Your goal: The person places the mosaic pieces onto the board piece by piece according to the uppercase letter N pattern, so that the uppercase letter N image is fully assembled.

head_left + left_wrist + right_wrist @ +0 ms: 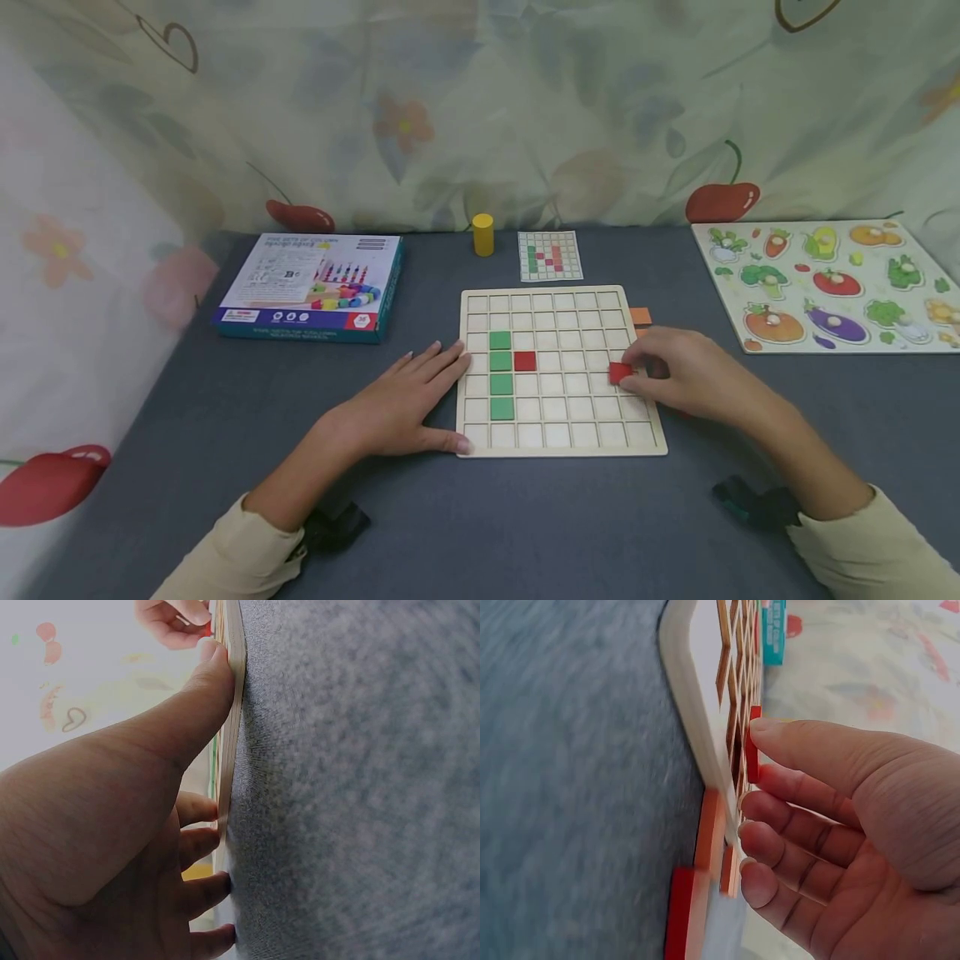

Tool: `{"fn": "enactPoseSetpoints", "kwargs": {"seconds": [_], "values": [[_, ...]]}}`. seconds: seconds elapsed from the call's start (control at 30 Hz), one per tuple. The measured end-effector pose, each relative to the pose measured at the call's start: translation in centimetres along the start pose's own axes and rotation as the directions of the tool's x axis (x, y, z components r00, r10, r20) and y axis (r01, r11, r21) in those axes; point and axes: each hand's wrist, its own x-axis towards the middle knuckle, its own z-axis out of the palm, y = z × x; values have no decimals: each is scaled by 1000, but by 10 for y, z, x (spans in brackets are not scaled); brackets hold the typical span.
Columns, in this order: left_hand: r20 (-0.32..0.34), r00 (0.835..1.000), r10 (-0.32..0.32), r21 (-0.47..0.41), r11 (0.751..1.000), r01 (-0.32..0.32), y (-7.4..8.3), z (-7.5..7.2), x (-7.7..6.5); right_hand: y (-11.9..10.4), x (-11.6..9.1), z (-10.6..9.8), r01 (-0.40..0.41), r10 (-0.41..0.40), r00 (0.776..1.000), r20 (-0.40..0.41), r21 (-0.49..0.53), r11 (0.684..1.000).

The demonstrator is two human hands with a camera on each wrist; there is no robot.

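Note:
A wooden grid board (pixel 550 436) lies flat on the table. Several green square tiles (pixel 500 384) form a column in its cells, and a red tile (pixel 525 361) sits to the right of that column. My left hand (pixel 401 404) rests at the board's left edge, fingers spread, thumb (pixel 206 682) at the near corner. Between thumb and fingertips my right hand (pixel 690 375) pinches another red square tile (pixel 618 372), held over the right side of the grid. In the right wrist view this tile (pixel 754 746) is seen edge-on, close over the cells.
Orange tiles (pixel 641 316) and a red tile (pixel 682 915) lie by the board's right edge, partly hidden under my right hand. Behind the board are a pattern card (pixel 551 273) and a yellow cylinder (pixel 483 235). A boxed set (pixel 315 287) lies left, a vegetable puzzle board (pixel 795 275) right.

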Motion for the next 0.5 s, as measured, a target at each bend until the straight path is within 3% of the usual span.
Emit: {"fn": "enactPoseSetpoints", "kwargs": {"seconds": [0.5], "values": [[5,1000,-6,-5,1000,6,0,0,0,-23,19,13,30,-30,999,31,8,1000]]}}
